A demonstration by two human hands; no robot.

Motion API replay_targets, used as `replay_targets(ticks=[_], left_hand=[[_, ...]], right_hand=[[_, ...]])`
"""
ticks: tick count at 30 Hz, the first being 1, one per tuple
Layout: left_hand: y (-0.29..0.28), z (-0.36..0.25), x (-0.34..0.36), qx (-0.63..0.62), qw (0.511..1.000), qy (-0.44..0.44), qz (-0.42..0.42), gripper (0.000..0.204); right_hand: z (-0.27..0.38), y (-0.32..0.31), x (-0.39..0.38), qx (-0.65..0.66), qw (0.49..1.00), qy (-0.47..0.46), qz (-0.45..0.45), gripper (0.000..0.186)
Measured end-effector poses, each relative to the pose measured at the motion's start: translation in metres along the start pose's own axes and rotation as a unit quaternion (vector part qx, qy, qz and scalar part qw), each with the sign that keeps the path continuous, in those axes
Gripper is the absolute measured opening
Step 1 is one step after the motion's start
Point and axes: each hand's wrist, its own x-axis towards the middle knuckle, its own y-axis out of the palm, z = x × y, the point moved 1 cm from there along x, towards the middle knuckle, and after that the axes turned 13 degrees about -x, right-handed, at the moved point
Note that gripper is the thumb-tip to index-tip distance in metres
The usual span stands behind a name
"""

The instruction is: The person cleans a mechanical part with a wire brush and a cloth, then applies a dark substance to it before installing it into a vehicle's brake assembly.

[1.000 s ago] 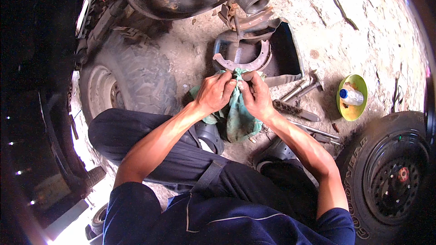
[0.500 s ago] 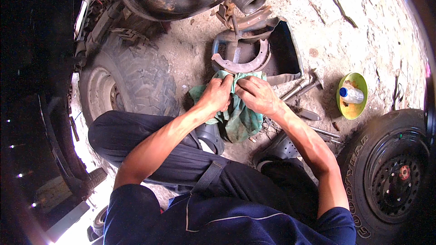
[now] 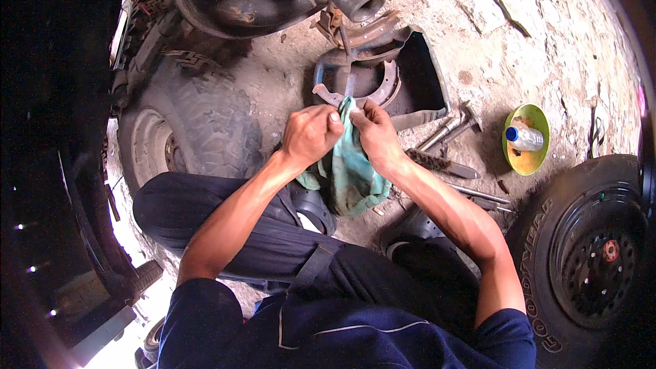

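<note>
A stained green rag (image 3: 352, 174) hangs from my two hands, in front of a curved brake shoe (image 3: 389, 89). My right hand (image 3: 374, 135) pinches the rag near its bunched top. To its left, my left hand (image 3: 311, 135) is closed in a fist with the thumb on top, and a fold of the rag shows below it. Whether anything is wrapped inside the rag is hidden. The brake shoe lies across a dark cut-open plastic container (image 3: 443, 85), beyond my hands.
A rusty drum with a threaded axle tube (image 3: 359, 0) juts in overhead. A hammer (image 3: 451, 126) and a wire brush (image 3: 444, 164) lie at the right, near a green bowl (image 3: 511, 154) holding a bottle (image 3: 525, 139). Tyres stand left (image 3: 219, 119) and right (image 3: 540, 246).
My hands have moved slightly apart and turned, with the left shifting left. The rag now hangs narrower, its top bunched upward at my right fingers. The whole view has shifted slightly.
</note>
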Motion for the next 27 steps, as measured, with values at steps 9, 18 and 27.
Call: replay_targets(ticks=[9, 18, 27], left_hand=[[-0.013, 0.001, 0.013, -0.108, 0.969, -0.204, -0.087, 0.045], [0.000, 0.005, 0.008, -0.112, 0.957, -0.266, -0.030, 0.046], [0.010, 0.001, 0.000, -0.095, 0.969, -0.229, 0.008, 0.040]], right_hand=[[-0.023, -0.037, 0.005, -0.080, 0.974, -0.196, -0.076, 0.020], [-0.006, -0.013, -0.012, -0.223, 0.921, -0.303, -0.097, 0.023], [0.000, 0.002, -0.002, -0.184, 0.939, -0.284, -0.061, 0.016]])
